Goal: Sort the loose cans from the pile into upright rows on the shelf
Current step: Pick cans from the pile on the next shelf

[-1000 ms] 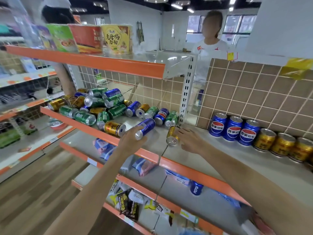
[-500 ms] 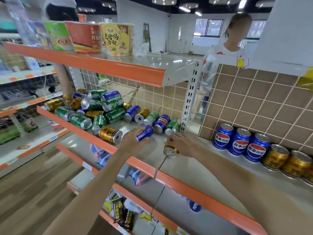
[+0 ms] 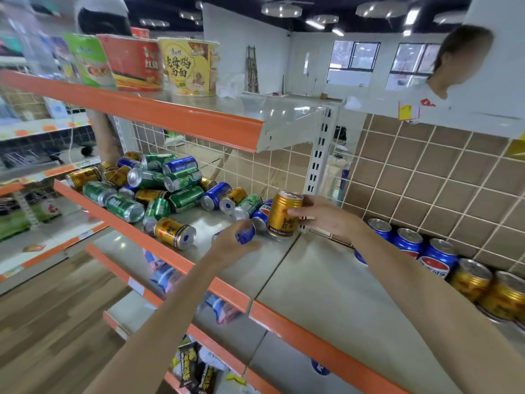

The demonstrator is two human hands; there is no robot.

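Head view, nearest first: left hand (image 3: 233, 242) low over the shelf (image 3: 318, 291), just behind its orange front lip, grip wrapped round a blue can (image 3: 246, 234). Only a short stretch of that can showing past the curled fingers, so long axis judged lying roughly flat, pointing away and to the right; top end hidden, so cannot tell which end leads. Needs tipping upright before setting down.

Slightly farther back and to the right: right hand (image 3: 326, 216), grip clamped on a gold can (image 3: 285, 214), fingertips across its side wall, palm on the right flank. Long axis near vertical with a slight lean, silver lid and pull tab up, base at or just above the shelf surface; contact there cannot be told. Already oriented for standing.

Deciding relation for the coming move: upright gold cans (image 3: 488, 291) well off to the right along the tiled back wall, beyond the right forearm, with the upright blue cans (image 3: 417, 248) between them and the gold can in hand. Right hand plainly the nearer one to both rows; travel judged rightward and toward the back, axis kept vertical. Blue can in the left hand facing a longer reach across, toward the near end of the blue row.

Farther left and back: pile of loose cans (image 3: 159, 186), green, blue and gold, lying on their sides in every direction against the wire mesh, one gold stray (image 3: 175, 233) near the front lip. Much sorting judged left.
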